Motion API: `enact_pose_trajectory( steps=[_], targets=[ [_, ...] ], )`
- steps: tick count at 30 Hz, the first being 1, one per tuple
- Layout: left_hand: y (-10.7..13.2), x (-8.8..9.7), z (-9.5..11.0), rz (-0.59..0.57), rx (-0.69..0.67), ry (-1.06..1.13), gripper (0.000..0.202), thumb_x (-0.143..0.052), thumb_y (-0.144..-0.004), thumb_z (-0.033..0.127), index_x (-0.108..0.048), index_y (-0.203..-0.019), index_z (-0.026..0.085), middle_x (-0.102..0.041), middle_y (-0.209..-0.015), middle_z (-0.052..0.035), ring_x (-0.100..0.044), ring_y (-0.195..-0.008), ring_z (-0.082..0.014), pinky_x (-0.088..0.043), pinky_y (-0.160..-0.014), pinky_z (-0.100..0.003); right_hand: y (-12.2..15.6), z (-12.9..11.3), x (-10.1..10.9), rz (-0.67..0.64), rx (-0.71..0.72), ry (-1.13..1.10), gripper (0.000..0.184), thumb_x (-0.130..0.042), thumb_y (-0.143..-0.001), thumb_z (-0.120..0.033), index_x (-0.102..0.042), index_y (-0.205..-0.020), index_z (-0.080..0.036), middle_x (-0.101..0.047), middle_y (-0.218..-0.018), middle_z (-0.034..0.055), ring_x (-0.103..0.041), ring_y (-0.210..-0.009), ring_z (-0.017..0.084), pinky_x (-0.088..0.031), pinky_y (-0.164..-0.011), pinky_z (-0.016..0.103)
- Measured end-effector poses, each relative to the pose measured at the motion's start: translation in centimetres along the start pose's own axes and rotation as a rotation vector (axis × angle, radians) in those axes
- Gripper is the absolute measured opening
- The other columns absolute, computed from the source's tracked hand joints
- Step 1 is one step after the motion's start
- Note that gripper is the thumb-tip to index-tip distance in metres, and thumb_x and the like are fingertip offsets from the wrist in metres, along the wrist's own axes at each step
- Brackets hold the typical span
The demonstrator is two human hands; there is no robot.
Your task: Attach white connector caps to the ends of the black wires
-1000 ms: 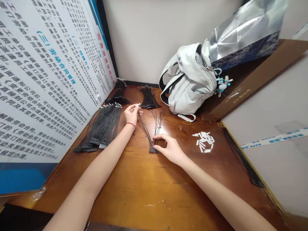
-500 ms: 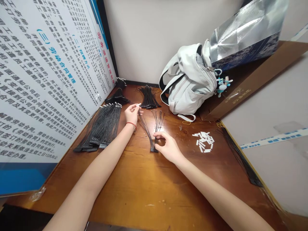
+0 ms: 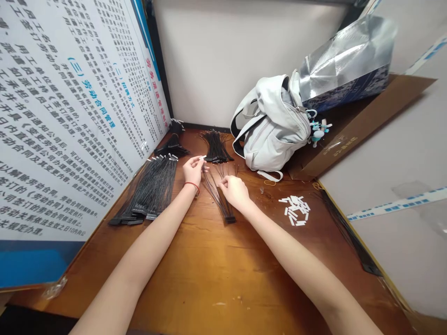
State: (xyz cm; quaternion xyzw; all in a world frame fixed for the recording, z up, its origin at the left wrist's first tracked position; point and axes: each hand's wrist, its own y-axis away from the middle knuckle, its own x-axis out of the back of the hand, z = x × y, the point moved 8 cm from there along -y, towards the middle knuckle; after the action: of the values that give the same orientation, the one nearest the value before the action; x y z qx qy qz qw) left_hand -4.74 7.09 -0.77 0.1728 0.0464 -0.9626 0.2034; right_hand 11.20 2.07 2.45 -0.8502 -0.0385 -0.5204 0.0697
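Observation:
My left hand (image 3: 193, 170) pinches a small white piece (image 3: 201, 157) between its fingertips, just left of an upright bundle of thin black wires (image 3: 215, 149). My right hand (image 3: 233, 191) is closed around the middle of a looser fan of thin black wires (image 3: 214, 190), whose black connector end (image 3: 229, 218) lies on the table below the hand. Left of my left hand lies a wide row of black wire harnesses (image 3: 150, 190). A pile of small white pieces (image 3: 295, 209) lies to the right of my right hand.
A large printed signboard (image 3: 70, 107) leans along the left of the wooden table (image 3: 209, 279). A pale grey backpack (image 3: 268, 125) with a charm (image 3: 319, 132) and a silver bag (image 3: 345, 65) sit at the back right on cardboard (image 3: 349, 125). Black wires (image 3: 349, 237) lie along the right edge.
My right hand has moved up the wires and closed around them, and their connector end has shifted right. My left hand still holds the white piece. The view has turned slightly.

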Motion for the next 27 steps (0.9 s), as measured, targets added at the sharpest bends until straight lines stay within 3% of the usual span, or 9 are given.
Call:
enact_pose_trajectory(
  steps=[5, 10, 14, 17, 20, 27],
  targets=[
    [0.1, -0.2, 0.1, -0.013, 0.009, 0.011, 0.02, -0.066, -0.068, 0.023, -0.059, -0.082, 0.01, -0.061, -0.064, -0.0015, -0.057, -0.044, -0.0088, -0.046, -0.043, -0.019, -3.6, -1.3, -0.7, -0.061, -0.078, 0.088, 0.02, -0.06, -0.08, -0.034, -0.065, -0.076, -0.015, -0.066, -0.086, 0.0172, -0.063, -0.086, 0.029, -0.047, -0.071, 0.036],
    [0.1, -0.3, 0.1, -0.021, 0.029, -0.009, 0.019, -0.065, -0.068, 0.021, -0.06, -0.082, 0.01, -0.063, -0.065, -0.0023, -0.056, -0.044, -0.0081, -0.046, -0.045, -0.019, -5.9, -2.7, -1.4, -0.093, -0.122, 0.088, 0.017, -0.055, -0.081, -0.018, -0.065, -0.091, -0.01, -0.064, -0.1, 0.0224, -0.062, -0.095, 0.032, -0.047, -0.074, 0.039],
    [0.0, -0.3, 0.0, -0.029, 0.034, -0.025, 0.021, -0.067, -0.067, 0.023, -0.061, -0.083, 0.01, -0.064, -0.065, -0.0028, -0.057, -0.046, -0.0088, -0.047, -0.047, -0.02, -6.8, -2.4, -2.1, -0.099, -0.143, 0.008, 0.011, -0.056, -0.078, -0.014, -0.066, -0.083, -0.011, -0.064, -0.098, 0.0213, -0.062, -0.093, 0.031, -0.048, -0.073, 0.038],
    [0.0, -0.3, -0.3, -0.031, 0.044, -0.01, 0.024, -0.066, -0.066, 0.022, -0.061, -0.087, 0.01, -0.064, -0.066, -0.0032, -0.059, -0.05, -0.0105, -0.05, -0.051, -0.022, -7.2, -1.7, -2.4, -0.026, -0.106, -0.169, 0.005, -0.059, -0.075, -0.016, -0.063, -0.072, -0.015, -0.067, -0.086, 0.0133, -0.064, -0.086, 0.025, -0.048, -0.074, 0.034],
    [-0.1, -0.3, -0.4, -0.029, 0.041, 0.012, 0.03, -0.066, -0.066, 0.018, -0.06, -0.094, 0.01, -0.065, -0.065, -0.0029, -0.061, -0.053, -0.0115, -0.051, -0.054, -0.023, -7.2, -0.1, -2.4, 0.118, -0.122, -0.464, 0.005, -0.059, -0.072, -0.014, -0.062, -0.075, -0.016, -0.068, -0.08, 0.0052, -0.064, -0.078, 0.017, -0.048, -0.075, 0.028],
    [-0.3, -0.5, -0.5, -0.073, 0.009, 0.001, 0.026, -0.071, -0.062, 0.021, -0.063, -0.084, 0.01, -0.068, -0.076, -0.008, -0.066, -0.07, -0.016, -0.054, -0.062, -0.025, -7.7, 1.6, -3.8, 0.216, -0.132, -1.045, 0.016, -0.061, -0.07, -0.029, -0.061, -0.077, -0.014, -0.067, -0.079, 0.0056, -0.063, -0.074, 0.016, -0.05, -0.072, 0.027]
  ],
)
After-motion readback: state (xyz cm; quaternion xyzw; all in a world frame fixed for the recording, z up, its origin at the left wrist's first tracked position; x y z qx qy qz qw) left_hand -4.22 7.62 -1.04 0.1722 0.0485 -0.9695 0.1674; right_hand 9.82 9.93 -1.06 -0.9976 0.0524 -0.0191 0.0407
